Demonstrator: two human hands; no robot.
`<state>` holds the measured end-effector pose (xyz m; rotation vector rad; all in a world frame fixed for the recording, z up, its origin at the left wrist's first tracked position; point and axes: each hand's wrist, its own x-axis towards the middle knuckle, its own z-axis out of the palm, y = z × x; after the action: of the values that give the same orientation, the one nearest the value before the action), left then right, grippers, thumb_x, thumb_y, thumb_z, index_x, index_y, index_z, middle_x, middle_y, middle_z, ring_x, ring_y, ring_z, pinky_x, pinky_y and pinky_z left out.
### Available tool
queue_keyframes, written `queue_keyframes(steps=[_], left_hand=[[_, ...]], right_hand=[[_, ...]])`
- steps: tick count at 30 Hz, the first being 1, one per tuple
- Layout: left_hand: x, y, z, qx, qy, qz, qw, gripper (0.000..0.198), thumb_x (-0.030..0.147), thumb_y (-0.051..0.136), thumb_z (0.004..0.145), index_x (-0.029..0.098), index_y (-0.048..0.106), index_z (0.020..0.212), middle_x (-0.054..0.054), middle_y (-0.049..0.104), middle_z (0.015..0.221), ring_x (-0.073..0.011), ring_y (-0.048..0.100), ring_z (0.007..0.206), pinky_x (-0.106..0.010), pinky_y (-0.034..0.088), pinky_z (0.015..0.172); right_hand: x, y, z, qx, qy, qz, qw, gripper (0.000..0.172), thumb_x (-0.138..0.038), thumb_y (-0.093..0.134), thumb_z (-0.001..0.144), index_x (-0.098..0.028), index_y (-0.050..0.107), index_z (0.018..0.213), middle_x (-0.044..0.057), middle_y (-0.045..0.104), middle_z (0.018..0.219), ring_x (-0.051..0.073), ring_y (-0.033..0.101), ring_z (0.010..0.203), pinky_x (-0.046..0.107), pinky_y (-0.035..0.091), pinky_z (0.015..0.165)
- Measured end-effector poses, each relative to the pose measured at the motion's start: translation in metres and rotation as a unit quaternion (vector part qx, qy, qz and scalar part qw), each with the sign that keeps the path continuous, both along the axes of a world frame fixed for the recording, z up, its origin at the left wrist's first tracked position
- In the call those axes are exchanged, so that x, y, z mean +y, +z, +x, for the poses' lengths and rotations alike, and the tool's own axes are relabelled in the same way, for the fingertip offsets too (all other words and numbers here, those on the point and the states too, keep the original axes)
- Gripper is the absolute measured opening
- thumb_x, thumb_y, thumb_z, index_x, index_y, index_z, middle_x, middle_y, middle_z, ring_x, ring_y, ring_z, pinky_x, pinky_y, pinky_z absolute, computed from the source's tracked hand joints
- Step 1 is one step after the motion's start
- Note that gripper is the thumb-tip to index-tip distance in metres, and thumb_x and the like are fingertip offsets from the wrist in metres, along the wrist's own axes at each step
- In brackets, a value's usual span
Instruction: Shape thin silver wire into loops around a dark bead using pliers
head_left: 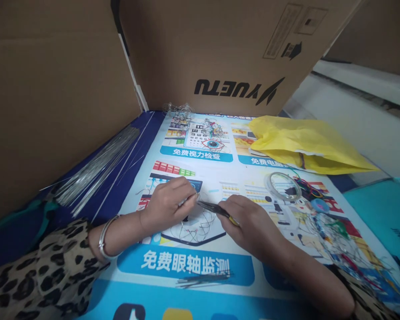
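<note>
My right hand (251,220) is wrapped round a pair of pliers (215,207) with dark jaws and a bit of yellow on the handle. The jaw tips meet the fingers of my left hand (170,201), which pinch a thin wire piece. Below and between the hands spreads a looped, lattice-like wire ring (195,231), apparently joined to the pinched part; the exact join is too fine to make out. Closer to me, a small bunch of short dark wires (205,279) lies on the printed sheet.
A bundle of straight silver wires (100,164) lies at left. Wire tangles (213,129) sit at the back. To the right are a yellow bag (303,142), a roll of clear tape or wire (284,186) and loose coloured wires (336,235). Cardboard walls (200,49) stand behind and left.
</note>
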<state>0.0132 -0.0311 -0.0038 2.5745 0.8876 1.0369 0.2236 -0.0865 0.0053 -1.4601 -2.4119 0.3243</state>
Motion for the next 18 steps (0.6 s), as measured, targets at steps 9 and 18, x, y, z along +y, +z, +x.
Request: queue_keyframes(steps=[9,18], left_hand=[[-0.0005,0.0007,-0.0008,-0.004,-0.025,0.003,1.0,0.018,0.017,0.043,0.085,0.014,0.054,0.071,-0.003,0.053,0.067,-0.0117,0.048,0.064,-0.024,0.04,0.058],[-0.0015,0.0025,-0.0012,0.007,-0.025,0.003,1.0,0.019,0.017,0.04,0.086,0.014,0.053,0.071,-0.003,0.054,0.068,-0.0121,0.048,0.066,-0.025,0.041,0.059]], right_hand=[[0.0028,0.0023,-0.0003,0.029,-0.006,-0.064,0.998,0.013,-0.025,0.045,0.085,-0.019,0.056,0.083,0.003,0.056,0.079,0.015,0.051,0.074,0.026,0.038,0.064],[0.0035,0.0,-0.0012,0.035,0.002,-0.053,0.998,0.014,-0.024,0.045,0.085,-0.018,0.057,0.084,0.004,0.059,0.08,0.015,0.052,0.075,0.026,0.04,0.066]])
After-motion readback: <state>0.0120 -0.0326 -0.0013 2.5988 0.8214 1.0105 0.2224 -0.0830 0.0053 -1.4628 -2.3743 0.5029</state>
